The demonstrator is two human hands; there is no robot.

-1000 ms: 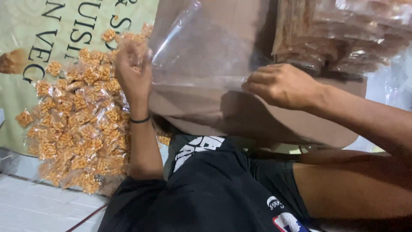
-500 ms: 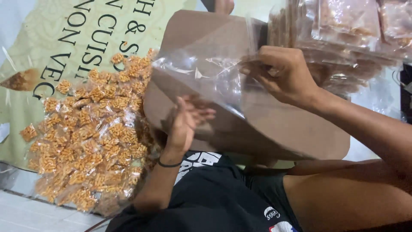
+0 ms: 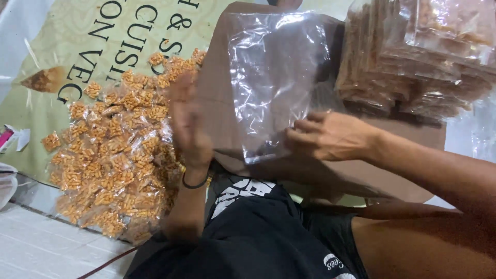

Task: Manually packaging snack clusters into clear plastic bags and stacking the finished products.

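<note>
My right hand [image 3: 330,137] grips the lower edge of a large empty clear plastic bag [image 3: 279,77], which is spread over a brown cardboard sheet [image 3: 217,103]. To the bag's left, my left hand [image 3: 188,124], with a dark band on its wrist, is raised and blurred by motion; its fingers look apart and I see nothing in it. It hovers between the bag and a pile of several small clear packets of orange snack [image 3: 113,150] on a printed green banner [image 3: 62,51].
A stack of larger filled snack bags [image 3: 413,62] stands at the top right, behind the cardboard. My legs in black shorts [image 3: 268,232] fill the bottom. White floor tiles [image 3: 31,248] and paper scraps [image 3: 18,138] lie at the left.
My left hand left the packet pile and swung over toward the clear bag. My right hand shifted the bag, which now lies flatter and more spread out.
</note>
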